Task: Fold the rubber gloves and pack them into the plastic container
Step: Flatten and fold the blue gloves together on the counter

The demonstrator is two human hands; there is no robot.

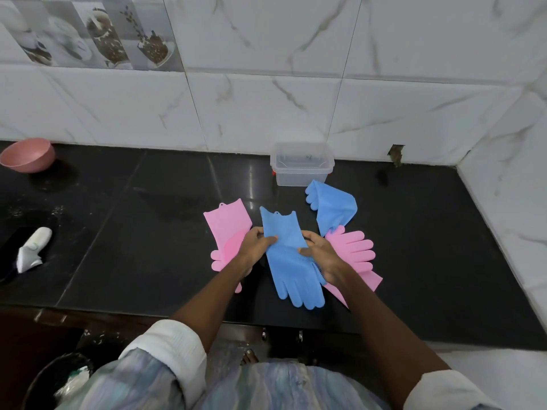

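A blue rubber glove lies flat on the black counter, cuff toward the wall, fingers toward me. My left hand pinches its left edge at the middle. My right hand grips its right edge at the same height. A pink glove lies to the left, partly under my left hand. A second pink glove lies to the right, partly under my right hand. Another blue glove lies behind that one. The clear plastic container stands open against the wall.
A pink bowl sits at the far left by the wall. A white and dark brush lies at the left edge. A tiled wall closes the counter at the back and right. A dark bucket stands on the floor lower left.
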